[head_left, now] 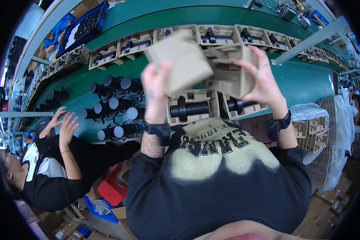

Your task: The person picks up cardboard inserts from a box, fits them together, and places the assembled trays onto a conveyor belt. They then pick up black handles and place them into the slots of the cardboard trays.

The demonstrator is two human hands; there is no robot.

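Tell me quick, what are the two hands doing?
Left hand: closed on a flat pulp tray piece.
Right hand: closed on a moulded pulp tray.

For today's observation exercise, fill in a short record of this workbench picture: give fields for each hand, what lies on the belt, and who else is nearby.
left hand: left hand raised, grip closed on a tan pulp tray piece
right hand: right hand raised, holding a second pulp tray beside the first
belt: green conveyor carrying a row of tan trays, each with a black cylindrical part
below the hands: filled tray; cluster of loose black cylinders
nearby: a co-worker's hands reaching at the belt on the left
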